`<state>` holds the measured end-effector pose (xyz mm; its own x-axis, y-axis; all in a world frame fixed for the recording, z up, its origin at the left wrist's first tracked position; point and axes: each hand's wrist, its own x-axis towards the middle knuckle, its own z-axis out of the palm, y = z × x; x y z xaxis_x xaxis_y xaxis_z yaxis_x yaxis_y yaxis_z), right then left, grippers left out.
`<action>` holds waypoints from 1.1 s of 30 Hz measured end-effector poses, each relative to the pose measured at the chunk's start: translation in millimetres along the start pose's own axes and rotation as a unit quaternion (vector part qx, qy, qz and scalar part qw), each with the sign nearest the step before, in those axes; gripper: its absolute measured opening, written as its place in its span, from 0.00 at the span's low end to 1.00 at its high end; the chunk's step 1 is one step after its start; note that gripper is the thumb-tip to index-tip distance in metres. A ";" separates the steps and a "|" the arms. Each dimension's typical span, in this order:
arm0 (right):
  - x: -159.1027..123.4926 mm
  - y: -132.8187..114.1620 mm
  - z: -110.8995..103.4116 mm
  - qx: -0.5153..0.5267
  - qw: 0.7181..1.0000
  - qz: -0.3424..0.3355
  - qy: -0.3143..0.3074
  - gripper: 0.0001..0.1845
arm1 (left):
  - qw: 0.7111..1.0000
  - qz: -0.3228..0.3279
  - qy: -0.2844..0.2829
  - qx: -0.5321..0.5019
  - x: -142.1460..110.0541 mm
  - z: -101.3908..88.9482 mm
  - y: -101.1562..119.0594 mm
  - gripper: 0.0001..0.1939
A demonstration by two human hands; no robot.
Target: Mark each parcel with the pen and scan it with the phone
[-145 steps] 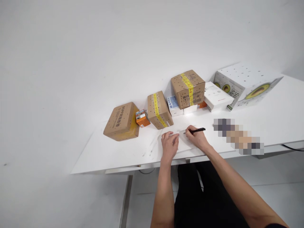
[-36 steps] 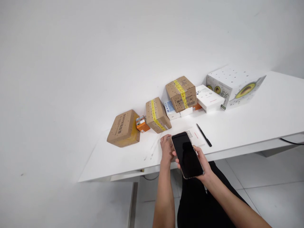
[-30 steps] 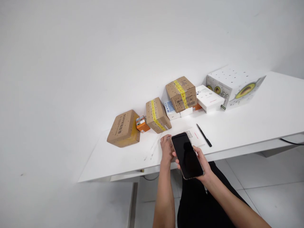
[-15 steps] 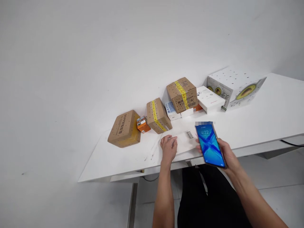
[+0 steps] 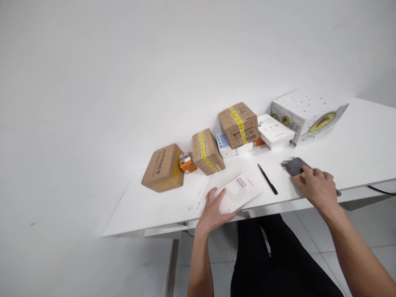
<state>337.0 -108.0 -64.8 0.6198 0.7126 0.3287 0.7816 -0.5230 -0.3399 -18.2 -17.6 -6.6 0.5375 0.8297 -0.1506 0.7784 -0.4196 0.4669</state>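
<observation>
A flat white box (image 5: 243,190) printed "POWER BANK" lies near the table's front edge. My left hand (image 5: 215,212) grips its left end, fingers on top and thumb along the near edge. To the right, a smartphone (image 5: 295,166) is at the tabletop with its dark back facing up. My right hand (image 5: 318,187) is over the phone with its fingers closed on it, covering its middle. Between the white box and the phone lies a black pen (image 5: 267,179), slanted and touched by neither hand.
Along the wall stand brown cartons (image 5: 162,169), (image 5: 208,152) and a taped carton (image 5: 239,125) resting on smaller boxes. A small orange box (image 5: 187,163), a white box (image 5: 276,131) and a large avocado-print box (image 5: 312,117) share the white table (image 5: 136,214).
My right hand has moved right and lowered the phone to the table, its lit screen now turned down. The pen has come into view. The power bank box has shifted slightly, tilted more.
</observation>
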 end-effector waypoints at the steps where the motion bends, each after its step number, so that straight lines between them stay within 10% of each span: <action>1: 0.3 -3.5 -0.5 0.008 1.000 -0.010 0.011 0.28 | 1.000 -0.010 -0.013 0.005 -7.2 -1.9 -2.3 0.47; 6: -12.4 -48.1 -7.6 0.184 0.978 -0.075 0.061 0.23 | 0.999 -0.033 -0.031 0.013 -36.1 -6.6 -17.7 0.47; 14: -24.6 -156.8 6.4 0.496 0.851 -0.073 -0.155 0.15 | 0.992 -0.111 0.056 0.029 -59.4 -5.5 -42.0 0.43; 24: 32.8 -229.9 61.1 0.446 0.869 -0.116 -0.178 0.27 | 0.977 -0.150 0.145 -0.052 -80.6 -11.8 -66.1 0.37; 33: -2.4 -209.2 87.6 0.448 0.877 -0.055 -0.163 0.21 | 0.860 -0.263 0.434 0.055 -38.2 -116.9 -62.5 0.39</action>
<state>165.9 40.7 -71.7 0.3768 0.9081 0.1830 0.3752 0.0310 -0.9264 -125.3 20.0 71.9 -0.3054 0.8572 0.4146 0.8913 0.1041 0.4414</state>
